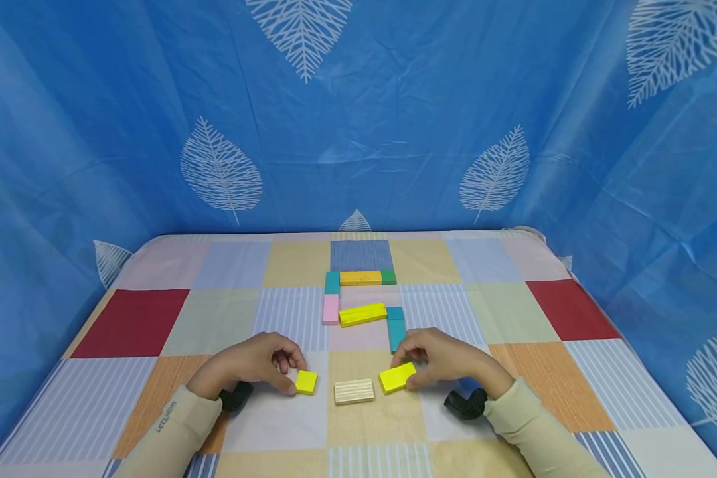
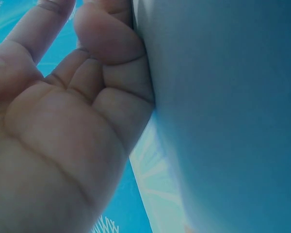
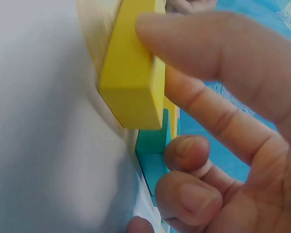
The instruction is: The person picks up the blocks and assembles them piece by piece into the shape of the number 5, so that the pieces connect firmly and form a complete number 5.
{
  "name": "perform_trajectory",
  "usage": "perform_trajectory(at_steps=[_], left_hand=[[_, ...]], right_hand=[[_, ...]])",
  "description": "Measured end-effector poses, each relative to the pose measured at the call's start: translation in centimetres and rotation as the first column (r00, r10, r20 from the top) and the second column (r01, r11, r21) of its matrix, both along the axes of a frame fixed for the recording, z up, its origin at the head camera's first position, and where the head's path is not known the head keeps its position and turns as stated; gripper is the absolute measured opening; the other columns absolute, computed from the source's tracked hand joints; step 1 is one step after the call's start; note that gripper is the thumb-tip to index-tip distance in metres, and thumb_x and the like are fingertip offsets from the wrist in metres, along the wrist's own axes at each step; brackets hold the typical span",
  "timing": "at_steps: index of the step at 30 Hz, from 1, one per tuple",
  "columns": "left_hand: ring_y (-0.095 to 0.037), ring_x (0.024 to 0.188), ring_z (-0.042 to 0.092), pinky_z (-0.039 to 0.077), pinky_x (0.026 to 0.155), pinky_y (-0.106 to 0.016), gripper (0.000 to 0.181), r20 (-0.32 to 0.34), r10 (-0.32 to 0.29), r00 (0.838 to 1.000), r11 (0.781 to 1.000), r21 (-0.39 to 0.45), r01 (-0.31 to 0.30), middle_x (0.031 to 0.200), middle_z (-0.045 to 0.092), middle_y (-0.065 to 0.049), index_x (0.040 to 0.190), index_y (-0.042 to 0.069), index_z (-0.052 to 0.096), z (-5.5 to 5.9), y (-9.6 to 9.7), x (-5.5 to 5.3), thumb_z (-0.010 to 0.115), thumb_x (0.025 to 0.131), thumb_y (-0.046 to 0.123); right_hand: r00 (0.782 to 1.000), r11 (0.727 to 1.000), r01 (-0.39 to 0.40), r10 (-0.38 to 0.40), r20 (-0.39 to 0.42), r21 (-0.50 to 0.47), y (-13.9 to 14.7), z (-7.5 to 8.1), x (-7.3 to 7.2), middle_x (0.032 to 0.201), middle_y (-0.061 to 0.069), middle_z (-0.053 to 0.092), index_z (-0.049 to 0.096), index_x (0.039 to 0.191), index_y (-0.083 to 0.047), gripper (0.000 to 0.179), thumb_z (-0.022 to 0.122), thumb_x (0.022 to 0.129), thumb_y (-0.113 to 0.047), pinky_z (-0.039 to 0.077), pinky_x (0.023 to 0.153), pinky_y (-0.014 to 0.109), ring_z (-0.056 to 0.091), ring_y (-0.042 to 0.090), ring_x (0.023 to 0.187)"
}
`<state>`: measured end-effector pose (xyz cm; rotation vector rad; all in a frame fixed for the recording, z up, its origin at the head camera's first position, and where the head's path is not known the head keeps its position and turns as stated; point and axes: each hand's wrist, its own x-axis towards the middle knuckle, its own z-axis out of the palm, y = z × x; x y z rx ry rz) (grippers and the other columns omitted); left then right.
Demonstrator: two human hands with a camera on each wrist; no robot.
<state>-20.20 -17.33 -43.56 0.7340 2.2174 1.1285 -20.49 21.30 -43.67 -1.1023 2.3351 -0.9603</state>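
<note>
The right hand [image 1: 448, 362] pinches a yellow block [image 1: 397, 377] between thumb and fingers, one end tipped up off the patchwork cloth of the counter [image 1: 573, 372]; the wrist view shows the finger along its top edge and the block's corner [image 3: 131, 82] against the cloth. The left hand [image 1: 257, 362] rests with curled fingertips at a small yellow square block [image 1: 306, 382] — touching it at its near-left edge, though a full grip cannot be told from the palm view [image 2: 63, 126]. Between the two lies a pale ribbed wooden block [image 1: 354, 392], apart from both. Farther back sits a laid-out group: a teal block [image 1: 396, 328], a long yellow bar [image 1: 362, 313], a pink block [image 1: 331, 309] and an orange bar [image 1: 360, 278]

To do this well, I would keep the pinch on the short sides so the face stays free — lift clear before carrying, since the teal block is just beside the knuckles and a low sweep could nudge the arrangement
</note>
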Motion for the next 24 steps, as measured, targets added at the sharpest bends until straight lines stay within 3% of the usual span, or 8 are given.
perform_trajectory(at_steps=[24], left_hand=[[-0.009,0.078,0.055,0.047,0.071,-0.022,0.024,-0.015,-0.002,1.000,1.000,-0.006,0.002,0.085,0.065,0.007,0.101,0.006,0.078,-0.18,0.00,-0.07,0.092,0.082,0.004]], right_hand=[[0.996,0.997,0.074,-0.075,-0.045,-0.038,-0.77,-0.77,-0.03,0.086,-0.006,0.054,0.080,0.113,-0.008,0.023,0.086,0.092,-0.005,0.038,0.069,0.027,0.042,0.005,0.077]])
